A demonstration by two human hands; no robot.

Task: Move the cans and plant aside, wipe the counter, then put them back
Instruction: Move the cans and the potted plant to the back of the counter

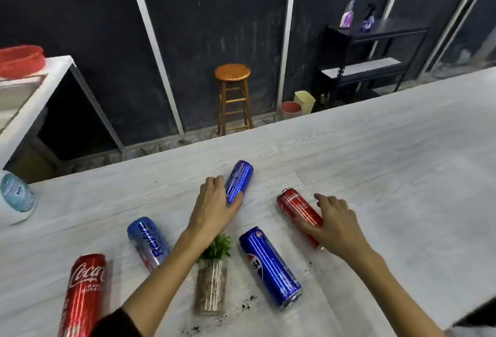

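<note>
Several cans stand on the pale counter (389,175). My left hand (214,210) is wrapped around a dark blue can (239,179) at the back. My right hand (336,226) grips a red can (296,209) to the right of it. In front stand a Pepsi can (269,267), a blue Revive can (149,241) and a Coca-Cola can (84,291). A small green plant in a clear glass of pebbles (212,280) sits between my forearms. Specks of dark soil (245,306) lie on the counter near the glass.
A white roll with a blue label (16,198) stands at the counter's left edge. Beyond the counter are a wooden stool (233,95), a black shelf with two spray bottles (349,12), two small bins (298,104) and a side table with a red basket (21,60).
</note>
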